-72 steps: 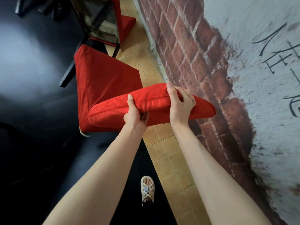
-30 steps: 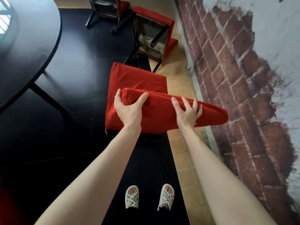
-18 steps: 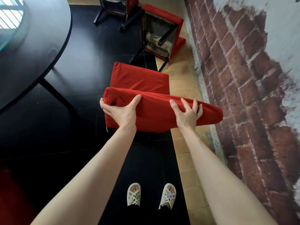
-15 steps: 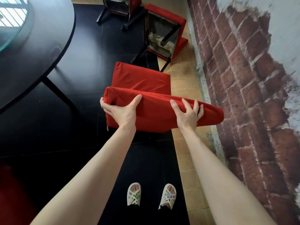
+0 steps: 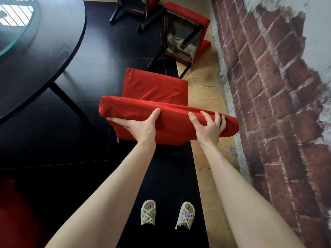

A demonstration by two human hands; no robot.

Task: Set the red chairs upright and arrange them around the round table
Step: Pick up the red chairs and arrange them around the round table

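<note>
A red upholstered chair [image 5: 154, 86] stands upright just in front of me, its seat facing away. My left hand [image 5: 139, 126] grips the top of its padded backrest near the left end, thumb over the top. My right hand [image 5: 208, 126] holds the same backrest near the right end, fingers curled over it. The black round table [image 5: 53, 38] fills the upper left, its edge a short way left of the chair. A second red chair [image 5: 186, 33] lies tipped over by the wall, underside and dark legs showing. A third red chair [image 5: 132, 6] is at the top edge.
A brick-patterned wall [image 5: 277, 86] runs along the right, with a strip of tan tiles [image 5: 206, 158] at its foot. The floor elsewhere is black. A slanted table leg [image 5: 66, 99] reaches toward the chair. My sandalled feet [image 5: 166, 213] stand behind it.
The chair went from tilted to upright and has shifted left, away from the wall and toward the table. My left hand slid to the backrest's left end. The view swung to show the table.
</note>
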